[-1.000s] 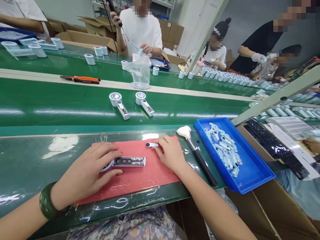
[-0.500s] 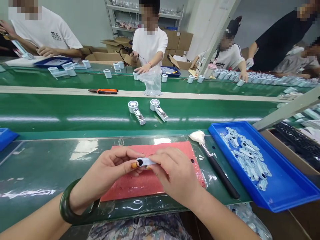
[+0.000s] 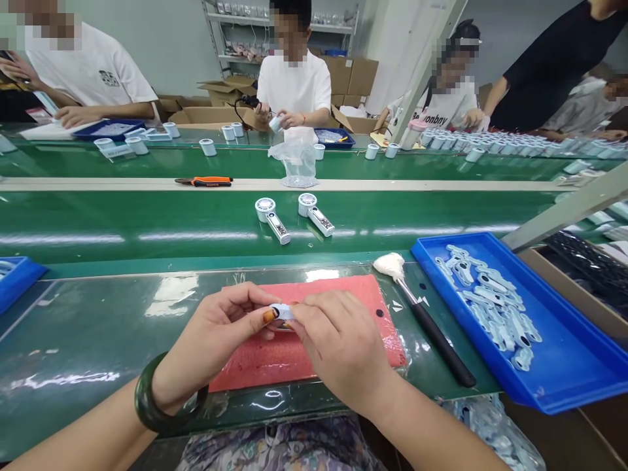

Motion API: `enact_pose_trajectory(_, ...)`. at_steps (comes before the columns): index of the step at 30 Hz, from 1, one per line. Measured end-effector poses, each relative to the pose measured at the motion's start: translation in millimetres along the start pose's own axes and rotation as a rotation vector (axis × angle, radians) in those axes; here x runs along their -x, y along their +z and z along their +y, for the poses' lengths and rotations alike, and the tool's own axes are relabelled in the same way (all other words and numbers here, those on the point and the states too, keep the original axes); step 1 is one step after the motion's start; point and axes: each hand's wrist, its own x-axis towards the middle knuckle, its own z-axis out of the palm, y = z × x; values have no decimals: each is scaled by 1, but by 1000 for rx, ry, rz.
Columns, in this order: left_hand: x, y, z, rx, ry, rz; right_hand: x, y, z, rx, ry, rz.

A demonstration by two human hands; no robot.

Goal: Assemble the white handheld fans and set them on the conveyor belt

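My left hand point(image 3: 223, 333) and my right hand point(image 3: 338, 343) meet over a red foam mat point(image 3: 343, 301) on the near green bench. Both pinch one small pale blue-white plastic part point(image 3: 280, 312) between fingertips, held just above the mat. A dark green bangle point(image 3: 157, 405) is on my left wrist. Whether the hand-held fan body lies under my hands is hidden.
A blue tray point(image 3: 564, 366) of several similar parts stands at right, with a black-handled brush point(image 3: 426, 320) beside the mat. Two white hand-held fans point(image 3: 294, 216) lie on the green conveyor, orange-handled pliers point(image 3: 206, 181) beyond. Several people work across the belt. Another blue tray corner point(image 3: 14, 278) is at left.
A second ago my left hand lay on a fan body on the mat and my right touched the small part. Both hands now hold that part together, raised slightly.
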Motion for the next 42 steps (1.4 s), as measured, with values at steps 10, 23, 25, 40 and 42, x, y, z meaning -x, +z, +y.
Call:
enact_pose_trajectory(10,21,-47,-11,-649,341,233,10,19,23,-216,289,-319)
enact_pose_trajectory(23,15,-36,-39,-1025,652,112,7,36,15,-208,171,-386)
enact_pose_trajectory(25,11,-33,-40,-1056,649,55,7,36,15,-212,168,-389)
enact_pose_trajectory(40,6,-27,-44,-1043,639,-1,24,54,20,-38,-48,-180)
enact_pose_trajectory(42,7,-26,-45,-1045,649,22,23,55,16,-10,-75,-153)
